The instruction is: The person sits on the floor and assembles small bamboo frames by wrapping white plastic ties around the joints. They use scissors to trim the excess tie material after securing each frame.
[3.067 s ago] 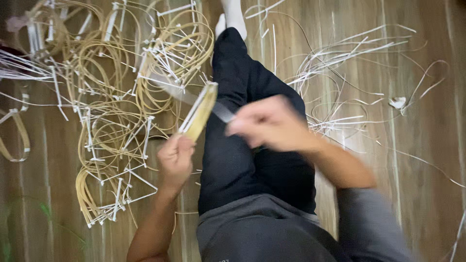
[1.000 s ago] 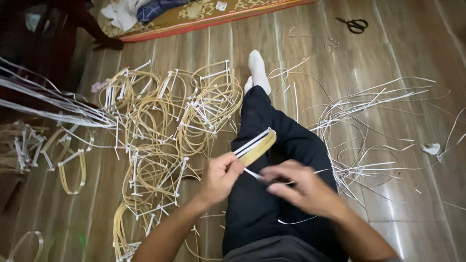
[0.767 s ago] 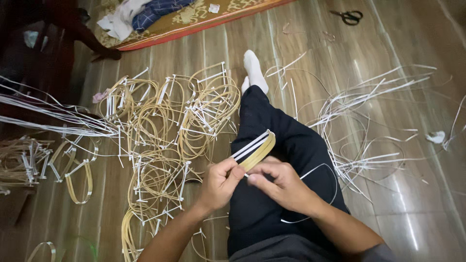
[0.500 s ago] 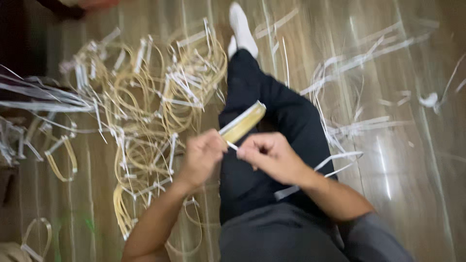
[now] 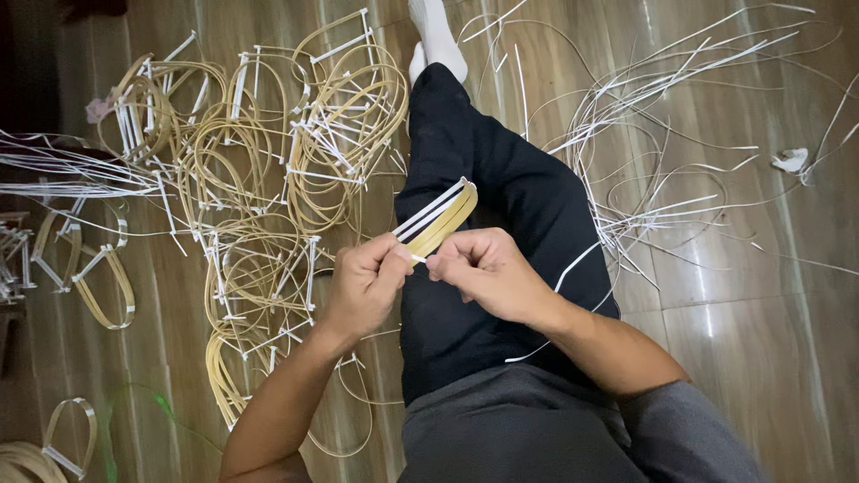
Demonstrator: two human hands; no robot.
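Observation:
I sit on the floor with one leg in dark trousers (image 5: 501,197) stretched out ahead. My left hand (image 5: 365,284) grips the near end of a flat bamboo loop (image 5: 440,217) that has white strips along its edge and points up and to the right over my thigh. My right hand (image 5: 488,273) pinches a thin white strip (image 5: 573,264) at that same end, right against the left hand's thumb. The strip trails down to the right across my leg.
A big tangled pile of bamboo loops (image 5: 268,170) bound with white strips covers the wooden floor to my left. Loose white strips (image 5: 662,125) are scattered to the right, near a small white scrap (image 5: 792,161). More loops (image 5: 94,282) lie at the far left.
The camera has swung about and now sits closer over my lap. Both hands stay together on the loop's near end; the right hand has drawn in against the left thumb.

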